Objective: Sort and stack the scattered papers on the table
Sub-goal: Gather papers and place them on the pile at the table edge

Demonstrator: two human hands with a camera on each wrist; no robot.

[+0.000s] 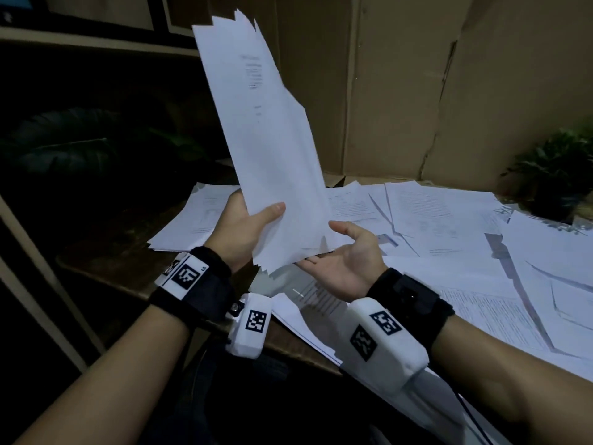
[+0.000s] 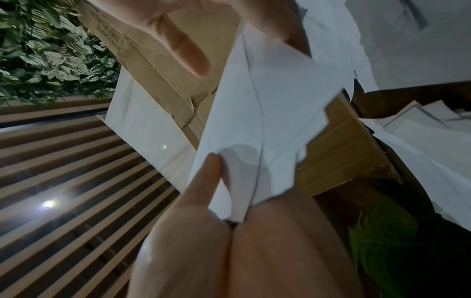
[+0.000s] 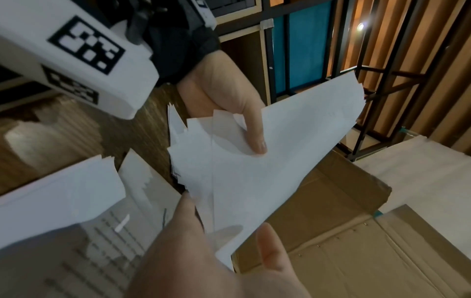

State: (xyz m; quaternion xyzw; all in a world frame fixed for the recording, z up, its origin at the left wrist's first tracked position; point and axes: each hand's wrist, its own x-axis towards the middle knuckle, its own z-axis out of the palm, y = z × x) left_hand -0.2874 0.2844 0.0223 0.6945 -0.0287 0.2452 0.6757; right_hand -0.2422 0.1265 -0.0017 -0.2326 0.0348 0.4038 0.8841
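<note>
My left hand (image 1: 256, 216) grips an uneven bundle of white papers (image 1: 272, 139) near its lower end, thumb across the front, and holds it upright above the table. The sheets' corners stick out raggedly at top and bottom. My right hand (image 1: 340, 252) is palm up under the bundle's lower right corner, with its thumb out beside the sheets and its fingers hidden beneath them. The right wrist view shows the bundle (image 3: 280, 151) between the left hand's thumb (image 3: 254, 137) and my right hand (image 3: 229, 242). Scattered printed papers (image 1: 449, 226) cover the table's right side.
A smaller pile of sheets (image 1: 192, 220) lies on the dark wooden table (image 1: 122, 252) at the left. Large cardboard boxes (image 1: 417, 91) stand behind the table. A green plant (image 1: 555, 175) sits at the far right. Shelving runs along the left.
</note>
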